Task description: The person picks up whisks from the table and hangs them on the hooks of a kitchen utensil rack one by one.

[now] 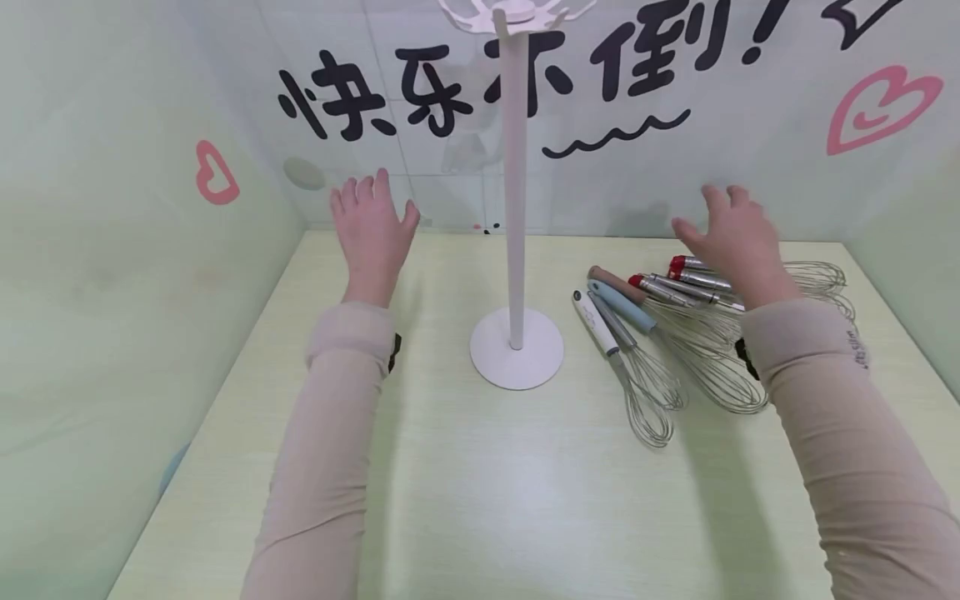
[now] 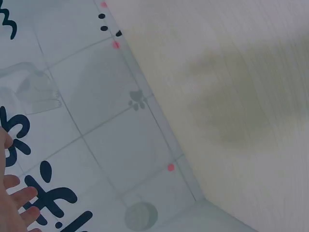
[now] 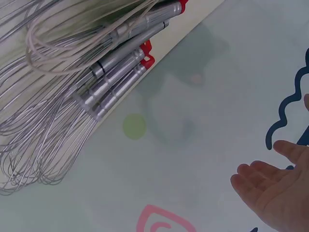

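Note:
My left hand [image 1: 370, 229] hovers over the back left of the table with its fingers spread and holds nothing. Only its fingertips [image 2: 24, 196] show at the edge of the left wrist view. On the other side, my right hand [image 1: 738, 237] is raised above a group of whisks, its palm bare and its fingers relaxed in the right wrist view. The whisks lie fanned out: one with a white handle [image 1: 596, 323], one with a blue handle [image 1: 622, 305], one with a brown handle [image 1: 615, 282], and several with metal handles [image 3: 118, 79] and red ends. My right forearm hides part of them.
Between my arms a white stand rises on a round base [image 1: 517, 371], with a slim pole [image 1: 515, 192] and a ring of hooks [image 1: 517, 15] at its top, partly out of view. A printed backdrop [image 1: 442, 200] closes off the table [image 1: 465, 483] at the back and sides.

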`<control>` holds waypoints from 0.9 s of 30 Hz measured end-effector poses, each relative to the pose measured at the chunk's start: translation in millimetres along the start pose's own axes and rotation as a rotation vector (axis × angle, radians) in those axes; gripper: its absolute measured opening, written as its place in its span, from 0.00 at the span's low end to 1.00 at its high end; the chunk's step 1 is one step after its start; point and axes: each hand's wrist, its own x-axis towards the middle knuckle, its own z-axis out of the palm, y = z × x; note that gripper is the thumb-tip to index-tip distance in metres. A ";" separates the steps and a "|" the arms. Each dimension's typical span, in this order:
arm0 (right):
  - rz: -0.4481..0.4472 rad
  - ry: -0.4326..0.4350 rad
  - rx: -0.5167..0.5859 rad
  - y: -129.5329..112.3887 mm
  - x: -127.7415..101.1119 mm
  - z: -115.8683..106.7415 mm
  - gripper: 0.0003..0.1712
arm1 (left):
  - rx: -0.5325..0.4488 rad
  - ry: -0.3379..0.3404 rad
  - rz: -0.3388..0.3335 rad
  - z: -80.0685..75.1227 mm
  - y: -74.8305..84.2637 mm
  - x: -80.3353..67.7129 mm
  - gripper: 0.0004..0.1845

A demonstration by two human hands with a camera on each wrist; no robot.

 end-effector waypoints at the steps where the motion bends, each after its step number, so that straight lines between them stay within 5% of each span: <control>1: 0.003 -0.004 0.025 -2.0 -0.3 1.9 0.45 | -0.025 0.016 0.001 0.3 3.0 -0.8 0.32; 9: -0.029 -0.045 0.139 -19.7 -6.9 18.8 0.38 | -0.262 0.239 0.052 3.5 32.6 -9.0 0.22; 12: -0.035 -0.080 0.181 -25.8 -9.4 25.6 0.36 | -0.356 0.272 0.065 1.0 43.9 -13.5 0.21; 22: -0.079 -0.163 0.234 -38.7 -15.2 57.9 0.35 | -0.643 0.276 0.125 -2.3 66.2 -31.1 0.19; 27: -0.076 -0.176 0.246 -42.1 -16.4 72.6 0.30 | -0.901 0.265 0.178 -7.6 74.7 -34.3 0.17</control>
